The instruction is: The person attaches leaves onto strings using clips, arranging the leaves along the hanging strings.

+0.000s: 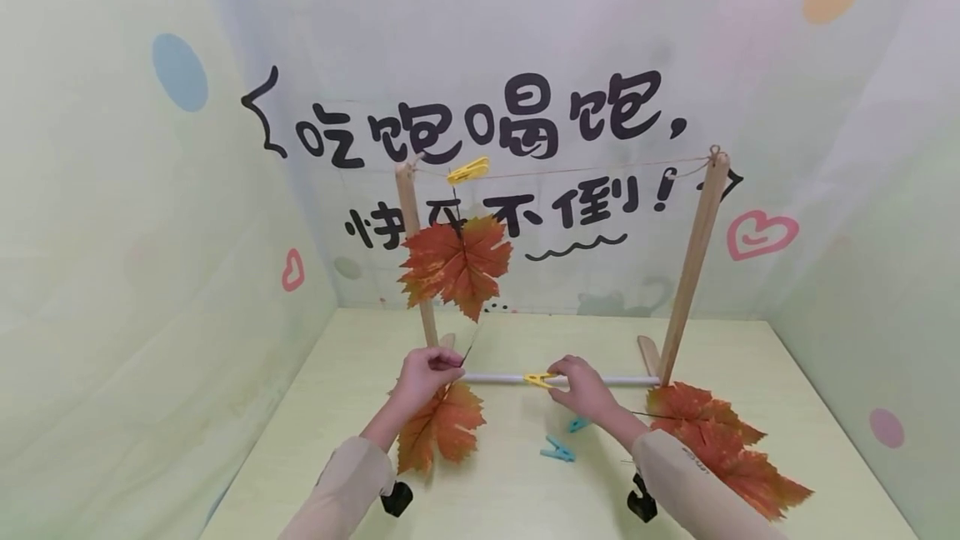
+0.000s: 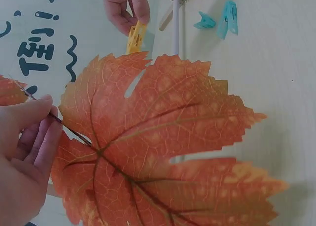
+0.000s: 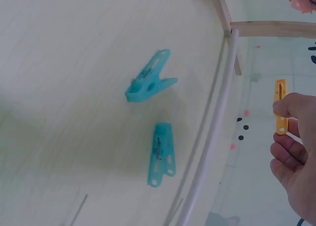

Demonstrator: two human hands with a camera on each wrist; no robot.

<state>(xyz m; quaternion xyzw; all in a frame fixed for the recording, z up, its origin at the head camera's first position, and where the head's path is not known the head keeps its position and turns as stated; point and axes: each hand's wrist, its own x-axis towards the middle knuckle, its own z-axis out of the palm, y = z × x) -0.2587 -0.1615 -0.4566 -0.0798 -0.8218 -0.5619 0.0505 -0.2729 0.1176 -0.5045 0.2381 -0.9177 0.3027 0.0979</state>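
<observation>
My left hand [image 1: 429, 375] pinches the thin dark stem of an orange-red artificial leaf [image 2: 148, 127], whose blade hangs below the fingers. My right hand [image 1: 583, 388] holds a yellow clothespin [image 1: 538, 380] between thumb and fingers, in front of the white crossbar [image 1: 495, 378]. Another leaf [image 1: 459, 263] hangs from the string [image 1: 585, 168] by a second yellow clothespin [image 1: 468, 171], near the left wooden post [image 1: 407, 198]. The right wrist view shows two blue clothespins [image 3: 148, 77] lying on the table under the bar.
More orange leaves [image 1: 720, 448] lie on the table [image 1: 517, 490] at the right, beside the foot of the right wooden post [image 1: 693, 273]. A printed cloth backdrop [image 1: 525, 32] with black characters stands behind the frame.
</observation>
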